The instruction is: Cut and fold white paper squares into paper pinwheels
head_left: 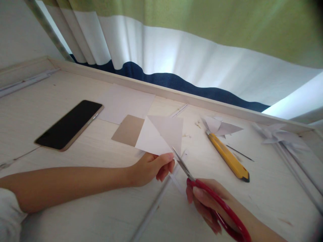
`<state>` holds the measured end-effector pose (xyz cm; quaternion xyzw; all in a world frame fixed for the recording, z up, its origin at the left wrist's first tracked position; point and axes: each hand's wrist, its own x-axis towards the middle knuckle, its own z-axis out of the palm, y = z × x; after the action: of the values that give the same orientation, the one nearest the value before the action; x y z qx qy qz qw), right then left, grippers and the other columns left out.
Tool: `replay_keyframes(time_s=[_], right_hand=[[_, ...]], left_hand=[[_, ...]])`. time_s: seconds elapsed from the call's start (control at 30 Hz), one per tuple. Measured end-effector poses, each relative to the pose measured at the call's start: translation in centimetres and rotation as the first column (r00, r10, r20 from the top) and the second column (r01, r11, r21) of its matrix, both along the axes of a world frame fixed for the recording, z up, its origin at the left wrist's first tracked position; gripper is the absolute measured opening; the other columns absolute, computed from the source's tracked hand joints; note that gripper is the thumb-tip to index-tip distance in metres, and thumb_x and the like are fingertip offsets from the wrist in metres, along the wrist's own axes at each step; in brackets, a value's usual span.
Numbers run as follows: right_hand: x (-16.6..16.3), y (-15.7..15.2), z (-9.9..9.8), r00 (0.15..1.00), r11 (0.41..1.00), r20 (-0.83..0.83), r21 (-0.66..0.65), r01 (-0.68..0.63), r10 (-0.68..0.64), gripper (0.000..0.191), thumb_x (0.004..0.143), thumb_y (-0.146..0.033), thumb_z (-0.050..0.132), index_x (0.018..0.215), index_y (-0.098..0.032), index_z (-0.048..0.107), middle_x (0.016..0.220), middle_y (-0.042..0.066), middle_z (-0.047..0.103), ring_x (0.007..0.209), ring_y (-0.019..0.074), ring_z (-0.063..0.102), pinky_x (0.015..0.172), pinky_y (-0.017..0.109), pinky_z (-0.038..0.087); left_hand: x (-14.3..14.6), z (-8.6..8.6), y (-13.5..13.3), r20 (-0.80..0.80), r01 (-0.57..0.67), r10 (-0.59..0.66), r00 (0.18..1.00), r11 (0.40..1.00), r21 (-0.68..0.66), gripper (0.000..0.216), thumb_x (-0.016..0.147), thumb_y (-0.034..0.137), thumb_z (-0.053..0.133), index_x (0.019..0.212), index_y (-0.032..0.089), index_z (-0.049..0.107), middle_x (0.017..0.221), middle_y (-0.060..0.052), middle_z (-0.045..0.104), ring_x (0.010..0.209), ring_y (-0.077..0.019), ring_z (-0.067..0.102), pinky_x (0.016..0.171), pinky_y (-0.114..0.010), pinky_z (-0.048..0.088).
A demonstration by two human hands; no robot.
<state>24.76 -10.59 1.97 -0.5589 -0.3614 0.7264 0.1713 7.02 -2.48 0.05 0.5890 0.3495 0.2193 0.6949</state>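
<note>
1. Scissors (214, 195) lie nearest you; your right hand (207, 203) has its fingers curled closed round the handles.
2. Your left hand (150, 169) pinches the paper (161, 134) by its near edge, over the table (101, 208).
3. From your right hand, the blades point up-left to the paper's near-right corner, roughly along its diagonal crease.

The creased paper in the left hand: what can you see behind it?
A brown card, a sheet and a rod show past the paper; how far each runs behind it is hidden.

A pale tabletop (83, 205) bears a phone (69, 125), paper sheet (126, 101), cutter (225, 154) and pinwheel (279, 136).
</note>
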Motion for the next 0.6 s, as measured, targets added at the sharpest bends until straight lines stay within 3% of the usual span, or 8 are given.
replay_keyframes(time_s=[0.17, 0.6], right_hand=[[-0.06, 0.02, 0.24, 1.000, 1.000, 0.021, 0.005, 0.000, 0.000, 0.044, 0.071, -0.058, 0.047, 0.077, -0.014, 0.048, 0.042, -0.008, 0.037, 0.034, 0.0044, 0.033, 0.034, 0.016, 0.024], [-0.43, -0.40, 0.12, 0.999, 0.999, -0.008, -0.018, 0.032, -0.032, 0.044, 0.073, -0.059, 0.045, 0.079, -0.015, 0.046, 0.051, -0.007, 0.040, 0.040, 0.0048, 0.036, 0.038, 0.017, 0.028]], left_hand=[[0.13, -0.10, -0.07, -0.033, -0.038, 0.036, 0.999, 0.997, -0.069, 0.042, 0.081, 0.038, 0.031, 0.050, 0.015, 0.046, 0.037, 0.004, 0.040, 0.037, -0.0067, 0.035, 0.044, -0.020, 0.030], [0.04, -0.12, 0.06, -0.018, -0.020, 0.018, 1.000, 0.996, -0.089, 0.042, 0.082, 0.037, 0.030, 0.052, 0.015, 0.048, 0.037, 0.004, 0.041, 0.038, -0.0073, 0.036, 0.045, -0.020, 0.030]])
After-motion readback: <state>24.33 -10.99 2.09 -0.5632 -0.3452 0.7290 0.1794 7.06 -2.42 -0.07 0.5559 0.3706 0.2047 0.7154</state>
